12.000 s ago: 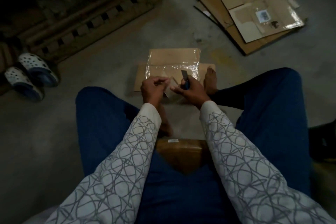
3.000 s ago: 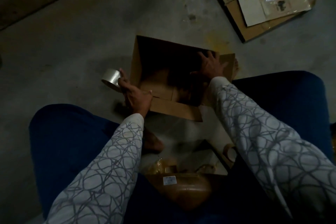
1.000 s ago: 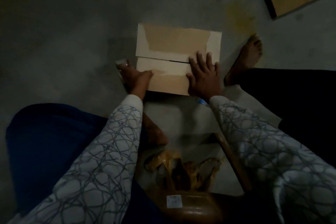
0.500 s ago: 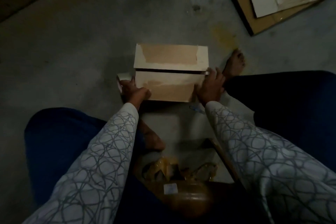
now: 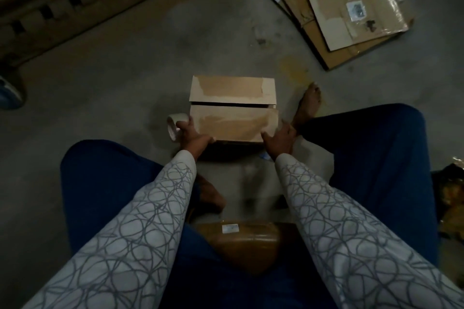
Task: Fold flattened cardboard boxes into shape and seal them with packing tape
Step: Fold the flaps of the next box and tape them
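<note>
A small cardboard box (image 5: 233, 108) stands on the concrete floor between my knees, its two top flaps folded down with a dark slit between them. My left hand (image 5: 192, 134) holds a roll of clear packing tape (image 5: 175, 126) with fingers through its core, and its thumb lies against the box's near left corner. My right hand (image 5: 280, 137) grips the box's near right corner, thumb on the near flap.
Flattened cardboard boxes (image 5: 349, 5) lie stacked at the far right. A wooden pallet (image 5: 75, 0) runs along the far left. My bare foot (image 5: 307, 105) rests right of the box. A brown wrapped parcel (image 5: 241, 241) sits near my lap. A sandal (image 5: 8, 94) is at the left edge.
The box went from open to closed, its flaps folded down. My right hand slid from the top of the near flap to the near right corner. My left hand keeps the tape.
</note>
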Available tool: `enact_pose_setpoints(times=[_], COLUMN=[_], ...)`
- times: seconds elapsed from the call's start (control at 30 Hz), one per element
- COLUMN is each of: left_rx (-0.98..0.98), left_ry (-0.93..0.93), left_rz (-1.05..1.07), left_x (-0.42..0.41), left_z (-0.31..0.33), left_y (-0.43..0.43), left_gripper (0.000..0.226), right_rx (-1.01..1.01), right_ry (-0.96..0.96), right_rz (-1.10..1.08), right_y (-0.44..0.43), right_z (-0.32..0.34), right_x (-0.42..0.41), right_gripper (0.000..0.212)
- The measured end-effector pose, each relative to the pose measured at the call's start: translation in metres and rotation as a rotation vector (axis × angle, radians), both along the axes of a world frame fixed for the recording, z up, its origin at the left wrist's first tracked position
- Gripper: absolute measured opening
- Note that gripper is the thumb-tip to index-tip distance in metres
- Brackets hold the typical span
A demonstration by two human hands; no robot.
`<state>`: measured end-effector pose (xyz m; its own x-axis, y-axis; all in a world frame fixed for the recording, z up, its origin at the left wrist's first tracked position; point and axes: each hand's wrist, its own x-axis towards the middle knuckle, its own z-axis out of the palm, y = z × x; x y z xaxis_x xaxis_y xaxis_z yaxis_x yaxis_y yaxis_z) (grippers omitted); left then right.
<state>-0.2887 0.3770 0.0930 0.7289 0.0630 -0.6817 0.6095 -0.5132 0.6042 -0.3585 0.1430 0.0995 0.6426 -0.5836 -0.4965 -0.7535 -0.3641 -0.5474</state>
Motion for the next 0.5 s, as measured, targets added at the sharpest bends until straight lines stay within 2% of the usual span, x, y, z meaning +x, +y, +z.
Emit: enact_pose_setpoints(times=[0.13,0.27,0.33,0.4,0.5], left_rx=[0.092,0.154,0.153,0.123,0.117], left_ry=[0.005,-0.077,-0.032,0.003,-0.076], left_rz=[-0.205,-0.414,-0.353,-0.172,0.117], left_x=[-0.018,-0.025,-0.019,-0.008,0.022], left_z=[-0.009,-0.013,-0.023,-0.025,-0.030], left_y=[-0.010,-0.021,-0.018,-0.016,-0.005], left_gripper=[0.120,0.128,0.126,0.118,0.117], right_rx=[0.083,0.277,0.353,0.320,0.353], right_ry=[-0.029,-0.015,0.029,0.056,-0.018], right_rz=[-0.045,-0.213,-0.220,-0.133,-0.016], right_y=[-0.012,-0.016,-0.018,-0.012,0.035], right_z=[-0.006,-0.022,-0.057,-0.085,-0.051], right_x=[0.005,0.028,0.038,0.049,0.082], right_gripper=[0.080,0.080,0.077,0.076,0.058])
